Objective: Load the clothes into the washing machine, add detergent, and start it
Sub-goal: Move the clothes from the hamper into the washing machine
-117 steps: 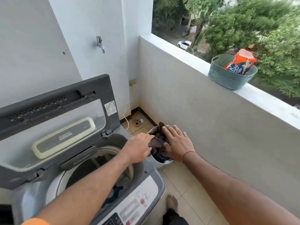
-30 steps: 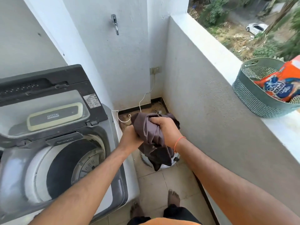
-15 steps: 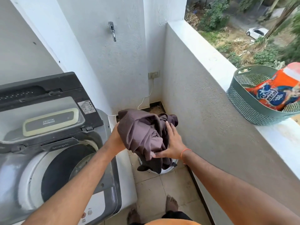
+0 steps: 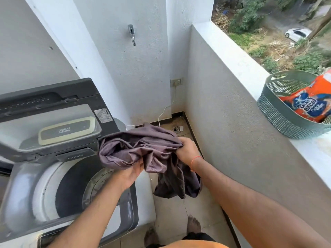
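Since half a second ago we have carried the clothes [image 4: 143, 151] leftward, and they now hang over the right rim of the washing machine [image 4: 71, 176], at about three o'clock from its drum [image 4: 77, 192]. Our left hand [image 4: 130, 173] cups the bundle from below, fingers curled; our right hand [image 4: 188, 151] pinches a fold. We judge loading is under way: next, lower and release. The detergent pack [image 4: 308, 106] waits in the basket [image 4: 283, 120].

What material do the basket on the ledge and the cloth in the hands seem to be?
Basket: likely moulded plastic, matte teal, with a regular perforated wall and a cut-out handle. Cloth: thin soft fabric, dull purple-brown, slightly shiny; it creases and hangs limp.
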